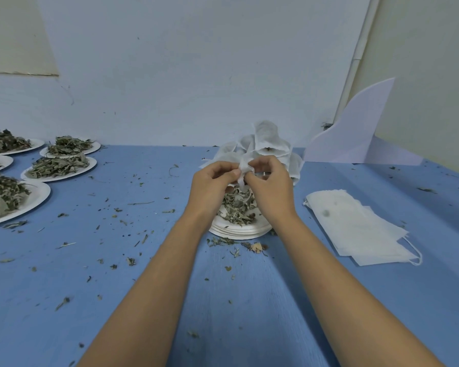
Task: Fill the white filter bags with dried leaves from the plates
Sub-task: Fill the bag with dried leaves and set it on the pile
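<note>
The table (143, 260) has a matt blue top, faintly ridged. The plates (41, 193) at the left are white matt paper, and the dried leaves (56, 165) on them look dull and crinkled. The filter bag (245, 165) in the middle is thin, crumpled, fibrous white paper or cloth, as are the flat bags (355, 226) at the right. The leaning board (355, 133) at the far right looks smooth.

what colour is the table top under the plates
Blue, scattered with dried leaf bits; the table top shows best in the head view, the only one.

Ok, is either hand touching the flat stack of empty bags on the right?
No, both the left hand and right hand pinch one filter bag above the plate; the stack lies apart.
</note>
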Demonstrator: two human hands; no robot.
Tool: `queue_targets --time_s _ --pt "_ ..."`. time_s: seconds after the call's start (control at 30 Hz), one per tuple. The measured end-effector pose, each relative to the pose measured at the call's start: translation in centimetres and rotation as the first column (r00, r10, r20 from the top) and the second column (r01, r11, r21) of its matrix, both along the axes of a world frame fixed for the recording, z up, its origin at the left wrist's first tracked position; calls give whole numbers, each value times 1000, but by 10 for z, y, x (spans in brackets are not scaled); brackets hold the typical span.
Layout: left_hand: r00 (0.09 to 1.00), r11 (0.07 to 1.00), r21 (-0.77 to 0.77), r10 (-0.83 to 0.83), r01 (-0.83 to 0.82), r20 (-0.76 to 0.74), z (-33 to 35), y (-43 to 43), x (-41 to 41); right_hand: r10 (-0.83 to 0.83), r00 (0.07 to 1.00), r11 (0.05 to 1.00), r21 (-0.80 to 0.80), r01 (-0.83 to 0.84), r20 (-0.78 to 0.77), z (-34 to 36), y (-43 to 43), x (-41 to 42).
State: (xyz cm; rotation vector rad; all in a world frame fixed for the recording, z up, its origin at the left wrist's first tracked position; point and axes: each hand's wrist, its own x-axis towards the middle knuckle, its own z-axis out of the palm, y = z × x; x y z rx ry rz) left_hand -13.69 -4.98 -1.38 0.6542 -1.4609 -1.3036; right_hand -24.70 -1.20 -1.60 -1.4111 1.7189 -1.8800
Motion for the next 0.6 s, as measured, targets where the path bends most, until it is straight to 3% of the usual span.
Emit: queue_targets --time_s 0.27,0.43,0.6 --pt "990 990 46 -136 134 40 4 4 -1 -100 994 994 34 102 -44 -1 -2 -5" --pt "999 998 39 44 -44 -5 5 1 -2 -16 1000 1000 9 16 -1 0 -4 -2" --pt "986 987 34 159 -158 -43 4 -3 1 129 978 990 38 -137 165 3 -5 0"
